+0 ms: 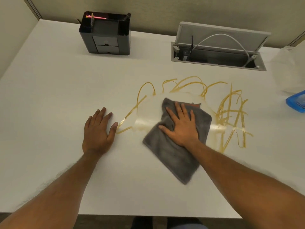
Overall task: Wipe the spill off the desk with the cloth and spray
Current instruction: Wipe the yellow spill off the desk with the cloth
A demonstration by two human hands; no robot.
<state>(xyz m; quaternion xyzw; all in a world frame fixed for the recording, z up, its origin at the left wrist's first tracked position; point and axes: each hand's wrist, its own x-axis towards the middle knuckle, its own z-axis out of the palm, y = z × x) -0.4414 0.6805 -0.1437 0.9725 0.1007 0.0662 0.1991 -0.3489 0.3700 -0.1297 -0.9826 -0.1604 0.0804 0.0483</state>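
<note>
A grey cloth (171,154) lies flat on the white desk (49,90), over the middle of a spill of thin amber streaks (231,111). My right hand (181,124) presses on the cloth's upper half with straight, spread fingers. Streaks arc beyond the cloth and cluster thickly to its right; a smeared wet patch (142,123) shines just left of it. My left hand (99,129) rests flat on the bare desk to the left, its thumb tip at the end of one streak. No spray bottle is clearly in view.
A black desk organiser (105,37) with pens stands at the back left. An open grey cable hatch (219,52) with a white cable sits at the back right. At the right edge are a blurred translucent object (288,68) and a blue container (297,101).
</note>
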